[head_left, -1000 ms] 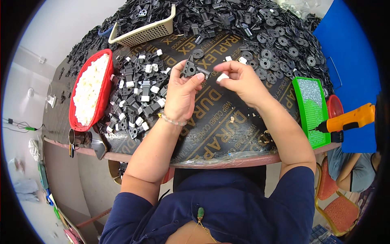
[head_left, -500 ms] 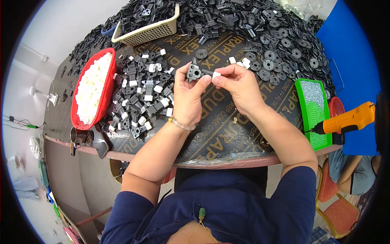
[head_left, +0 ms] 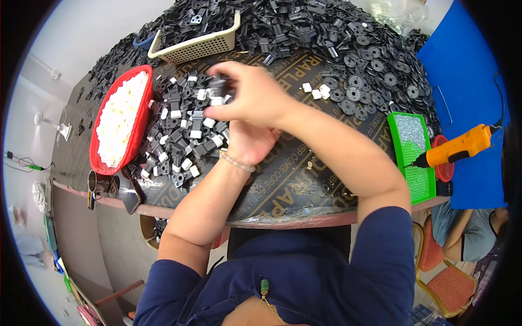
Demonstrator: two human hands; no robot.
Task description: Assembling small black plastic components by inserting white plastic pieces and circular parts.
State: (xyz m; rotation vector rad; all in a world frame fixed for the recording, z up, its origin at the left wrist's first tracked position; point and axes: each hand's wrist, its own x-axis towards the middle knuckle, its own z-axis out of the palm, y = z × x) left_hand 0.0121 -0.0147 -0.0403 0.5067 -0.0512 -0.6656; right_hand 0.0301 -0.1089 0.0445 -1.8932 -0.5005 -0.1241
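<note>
Over the pile of finished black-and-white pieces (head_left: 187,136), the right hand (head_left: 247,98) has crossed left, pinching an assembled piece (head_left: 217,92) (blurred); the left hand (head_left: 247,142), beneath, has let go.

On your far left sits a red oval tray (head_left: 142,117) heaped with small white pieces. Beyond it, at the far edge, stands a cream perforated basket (head_left: 202,45) holding black parts. A broad heap of black discs and brackets (head_left: 348,43) covers the far right of the table (head_left: 304,190). To your right lies a green tray (head_left: 413,157) of small metal screws; an orange power screwdriver (head_left: 459,146) rests with its tip over it. A blue panel (head_left: 462,81) stands further right. Near right, red chairs (head_left: 451,282).
</note>
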